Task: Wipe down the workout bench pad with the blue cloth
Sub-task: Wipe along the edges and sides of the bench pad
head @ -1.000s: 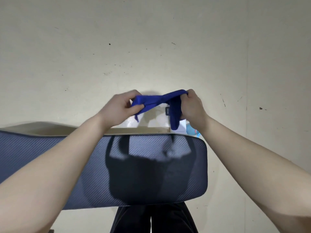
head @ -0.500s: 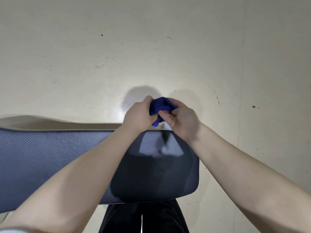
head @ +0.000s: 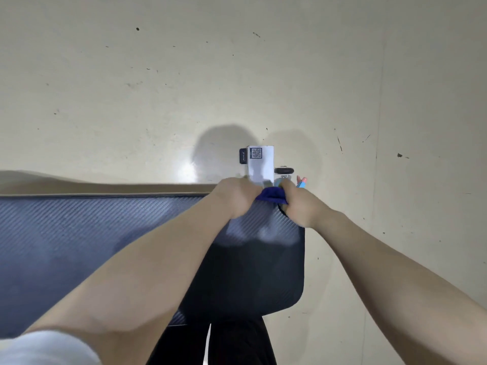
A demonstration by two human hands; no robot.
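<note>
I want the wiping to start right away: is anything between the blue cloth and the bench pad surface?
Nothing visible is. The blue cloth, bunched between the left hand and right hand, sits at the far right corner of the bench pad. The white tagged object lies beyond the pad's far edge, not on it.

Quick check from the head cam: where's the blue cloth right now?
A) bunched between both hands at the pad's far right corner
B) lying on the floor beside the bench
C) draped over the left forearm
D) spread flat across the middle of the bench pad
A: the blue cloth shows only as a small wad gripped between the left hand and right hand at the far right corner of the bench pad.
</note>
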